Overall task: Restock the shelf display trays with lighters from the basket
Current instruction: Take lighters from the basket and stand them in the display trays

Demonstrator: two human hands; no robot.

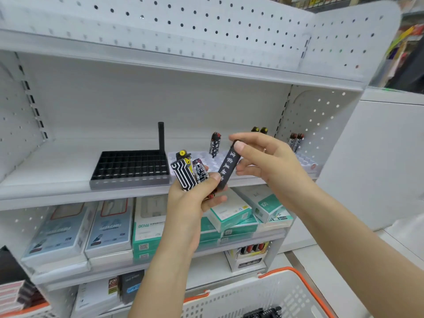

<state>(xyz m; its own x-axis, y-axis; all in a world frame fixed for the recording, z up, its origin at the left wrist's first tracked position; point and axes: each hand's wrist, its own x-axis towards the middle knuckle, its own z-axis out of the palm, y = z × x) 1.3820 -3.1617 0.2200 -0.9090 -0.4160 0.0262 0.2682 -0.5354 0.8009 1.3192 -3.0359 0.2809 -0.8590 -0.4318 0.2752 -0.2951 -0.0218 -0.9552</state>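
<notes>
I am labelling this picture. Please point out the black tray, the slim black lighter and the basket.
black tray (130,165): head view, on its grid of cells.
slim black lighter (228,167): head view, on its printed side.
basket (296,271): head view, on its orange rim.

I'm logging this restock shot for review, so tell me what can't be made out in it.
Head view only:
- Lighters in the left hand: the count, since the fingers cover their lower ends.
- Basket: its contents, cut off by the bottom edge.
- White tray: partly hidden behind the right hand and the slim black lighter it pinches.
- Boxes on the lower shelf: print too blurred to read.
</notes>
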